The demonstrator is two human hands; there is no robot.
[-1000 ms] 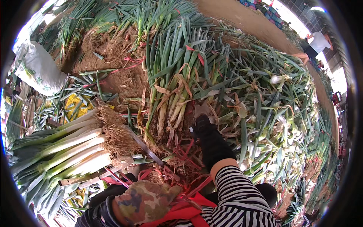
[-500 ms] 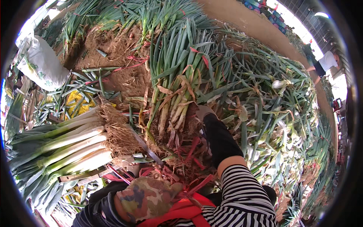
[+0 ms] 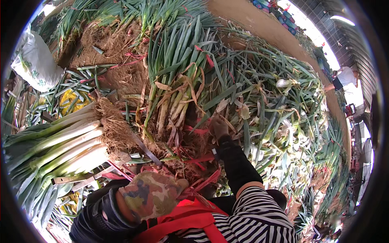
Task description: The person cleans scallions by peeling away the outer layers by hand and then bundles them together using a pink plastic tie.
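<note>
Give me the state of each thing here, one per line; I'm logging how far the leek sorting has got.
Left hand: gloved, fingers curled shut, by the red ties.
Right hand: gloved, reaching into the dirty bunch.
Dirty bunch: untrimmed, dry leaves on, roots toward the person.
Clean leeks: peeled white, stacked flat.
White sack: full, lying down.

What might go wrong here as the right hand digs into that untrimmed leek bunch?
The right hand reaches into the rooty base of the untrimmed leek bunch; loose red ties lying around it might snag the fingers. The left hand, in a camouflage glove, rests low beside a blade-like strip, which may cut it.
</note>
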